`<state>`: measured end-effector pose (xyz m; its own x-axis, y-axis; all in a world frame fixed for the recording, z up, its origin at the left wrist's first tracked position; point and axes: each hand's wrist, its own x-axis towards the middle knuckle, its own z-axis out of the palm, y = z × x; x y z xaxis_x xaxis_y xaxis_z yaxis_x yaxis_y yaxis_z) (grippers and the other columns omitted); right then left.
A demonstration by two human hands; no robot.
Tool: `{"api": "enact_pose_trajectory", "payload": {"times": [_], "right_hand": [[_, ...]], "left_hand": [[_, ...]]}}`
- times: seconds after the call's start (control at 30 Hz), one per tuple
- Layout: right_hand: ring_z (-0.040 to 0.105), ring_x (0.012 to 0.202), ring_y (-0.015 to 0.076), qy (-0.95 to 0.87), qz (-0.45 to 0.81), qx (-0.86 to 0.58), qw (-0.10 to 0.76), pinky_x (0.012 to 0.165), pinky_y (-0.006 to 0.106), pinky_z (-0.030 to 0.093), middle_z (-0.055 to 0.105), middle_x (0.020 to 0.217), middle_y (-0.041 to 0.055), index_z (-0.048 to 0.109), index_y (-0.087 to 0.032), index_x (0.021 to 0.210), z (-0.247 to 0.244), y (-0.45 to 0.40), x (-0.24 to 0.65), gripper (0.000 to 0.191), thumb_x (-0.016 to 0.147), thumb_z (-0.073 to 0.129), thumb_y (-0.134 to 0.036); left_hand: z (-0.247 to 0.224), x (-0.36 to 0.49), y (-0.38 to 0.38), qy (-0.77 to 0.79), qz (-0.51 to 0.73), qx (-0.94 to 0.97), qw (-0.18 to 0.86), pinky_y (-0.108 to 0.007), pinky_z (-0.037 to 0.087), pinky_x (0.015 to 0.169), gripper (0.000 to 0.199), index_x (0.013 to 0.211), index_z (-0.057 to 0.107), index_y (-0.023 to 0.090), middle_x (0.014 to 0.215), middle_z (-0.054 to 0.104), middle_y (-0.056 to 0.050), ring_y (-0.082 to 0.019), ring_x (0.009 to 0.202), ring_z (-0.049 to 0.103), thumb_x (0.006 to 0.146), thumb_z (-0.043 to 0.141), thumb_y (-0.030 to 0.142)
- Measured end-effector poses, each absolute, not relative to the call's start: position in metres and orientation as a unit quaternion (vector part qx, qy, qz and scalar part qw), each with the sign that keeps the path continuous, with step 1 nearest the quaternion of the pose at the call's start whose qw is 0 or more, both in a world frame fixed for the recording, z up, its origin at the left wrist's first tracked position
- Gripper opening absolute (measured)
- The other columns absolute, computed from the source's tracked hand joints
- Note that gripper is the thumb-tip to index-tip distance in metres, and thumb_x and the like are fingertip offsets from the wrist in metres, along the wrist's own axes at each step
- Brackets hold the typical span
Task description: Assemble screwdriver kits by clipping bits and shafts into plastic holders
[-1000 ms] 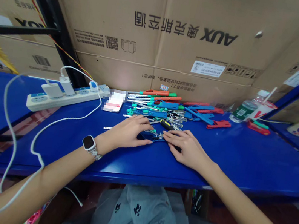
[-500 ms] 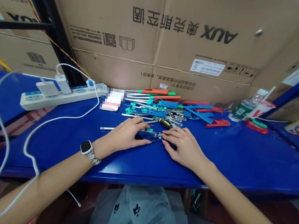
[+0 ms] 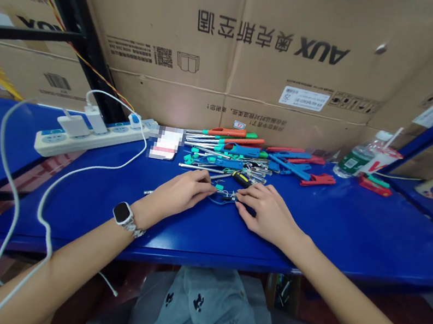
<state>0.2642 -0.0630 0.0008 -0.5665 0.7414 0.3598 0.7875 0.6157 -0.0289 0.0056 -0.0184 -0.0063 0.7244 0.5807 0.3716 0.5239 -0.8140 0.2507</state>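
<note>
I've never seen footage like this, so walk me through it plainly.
There is no machine here, just one person's bare hands. The camera sits on the person's head, looking forward and down. The left hand and right hand hold a small wired piece between them; fingers hide some of it. Beyond them on the blue table lie colored plastic handles and metal rods. A white power strip lies toward the left.

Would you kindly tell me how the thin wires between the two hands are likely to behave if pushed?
The wires will probably be floppy, since they bow in curves between the left hand and right hand. Being so thin, they are likely light, and perhaps fragile if tugged. Rolling seems unlikely, given their bent shape.
</note>
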Motion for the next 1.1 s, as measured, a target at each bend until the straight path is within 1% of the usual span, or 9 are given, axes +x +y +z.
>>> {"api": "enact_pose_trajectory", "payload": {"times": [0.1, 0.2, 0.33, 0.43, 0.57, 0.73, 0.9, 1.0, 1.1], "right_hand": [[0.068, 0.104, 0.0262, -0.883, -0.069, -0.433, 0.169, 0.084, 0.042, 0.045, 0.079, 0.109, 0.0085, 0.079, -0.017, 0.101, 0.002, -0.062, 0.264, 0.023, 0.1, 0.057, -0.024], [0.068, 0.103, 0.0262, -0.884, -0.07, -0.433, 0.161, 0.084, 0.043, 0.045, 0.079, 0.106, 0.0081, 0.079, -0.017, 0.1, 0.003, -0.061, 0.262, 0.024, 0.101, 0.057, -0.025], [0.068, 0.103, 0.0265, -0.884, -0.075, -0.433, 0.157, 0.085, 0.042, 0.045, 0.079, 0.107, 0.0085, 0.079, -0.017, 0.102, 0.004, -0.062, 0.262, 0.024, 0.101, 0.057, -0.025], [0.067, 0.104, 0.0268, -0.885, -0.078, -0.432, 0.158, 0.084, 0.042, 0.045, 0.078, 0.109, 0.0089, 0.079, -0.016, 0.104, 0.004, -0.063, 0.262, 0.024, 0.101, 0.057, -0.025], [0.067, 0.104, 0.027, -0.885, -0.081, -0.431, 0.158, 0.084, 0.042, 0.046, 0.078, 0.109, 0.0093, 0.079, -0.016, 0.105, 0.002, -0.065, 0.263, 0.024, 0.101, 0.057, -0.025], [0.067, 0.106, 0.0273, -0.883, -0.084, -0.433, 0.16, 0.084, 0.043, 0.047, 0.078, 0.111, 0.0095, 0.079, -0.018, 0.106, 0.001, -0.066, 0.263, 0.024, 0.101, 0.057, -0.026], [0.067, 0.106, 0.0271, -0.886, -0.078, -0.429, 0.157, 0.085, 0.043, 0.047, 0.078, 0.111, 0.0086, 0.079, -0.017, 0.106, 0.003, -0.065, 0.265, 0.024, 0.101, 0.057, -0.026], [0.067, 0.106, 0.0267, -0.887, -0.071, -0.43, 0.154, 0.085, 0.042, 0.046, 0.079, 0.109, 0.0077, 0.08, -0.017, 0.103, 0.005, -0.063, 0.264, 0.024, 0.101, 0.058, -0.025], [0.067, 0.104, 0.0264, -0.881, -0.074, -0.443, 0.15, 0.084, 0.042, 0.044, 0.08, 0.107, 0.0067, 0.081, -0.017, 0.099, 0.006, -0.062, 0.261, 0.025, 0.101, 0.057, -0.025]], "left_hand": [[-0.008, 0.006, -0.015, 0.312, 0.217, 0.923, 0.061, -0.035, 0.056, 0.08, 0.025, 0.11, 0.073, 0.017, 0.103, 0.066, -0.008, -0.02, 0.09, 0.067, 0.105, 0.051, 0.027], [-0.012, 0.009, -0.012, 0.326, 0.225, 0.915, 0.074, -0.036, 0.056, 0.083, 0.02, 0.11, 0.073, 0.017, 0.103, 0.066, -0.008, -0.021, 0.091, 0.067, 0.101, 0.059, 0.028], [-0.016, 0.012, -0.007, 0.345, 0.248, 0.897, 0.121, -0.034, 0.055, 0.08, 0.013, 0.101, 0.073, 0.018, 0.101, 0.066, -0.007, -0.019, 0.087, 0.066, 0.098, 0.062, 0.024], [-0.018, 0.014, -0.004, 0.357, 0.274, 0.877, 0.17, -0.031, 0.054, 0.075, 0.007, 0.094, 0.071, 0.016, 0.093, 0.065, -0.005, -0.016, 0.08, 0.064, 0.094, 0.066, 0.023], [-0.019, 0.015, -0.002, 0.363, 0.291, 0.862, 0.2, -0.029, 0.052, 0.072, 0.008, 0.088, 0.07, 0.017, 0.086, 0.065, -0.003, -0.014, 0.075, 0.061, 0.093, 0.067, 0.022], [-0.018, 0.014, -0.002, 0.352, 0.292, 0.868, 0.194, -0.029, 0.051, 0.072, 0.01, 0.089, 0.069, 0.017, 0.086, 0.064, -0.004, -0.015, 0.076, 0.061, 0.095, 0.065, 0.023], [-0.017, 0.014, -0.002, 0.348, 0.278, 0.879, 0.169, -0.032, 0.054, 0.077, 0.009, 0.1, 0.07, 0.017, 0.094, 0.064, -0.005, -0.016, 0.081, 0.064, 0.097, 0.062, 0.02], [-0.016, 0.014, -0.002, 0.341, 0.258, 0.892, 0.146, -0.034, 0.054, 0.079, 0.011, 0.096, 0.07, 0.017, 0.095, 0.065, -0.006, -0.018, 0.085, 0.064, 0.097, 0.059, 0.018], [-0.015, 0.013, -0.002, 0.342, 0.256, 0.893, 0.14, -0.034, 0.055, 0.08, 0.01, 0.096, 0.068, 0.017, 0.097, 0.064, -0.006, -0.019, 0.087, 0.064, 0.098, 0.059, 0.018]]}}
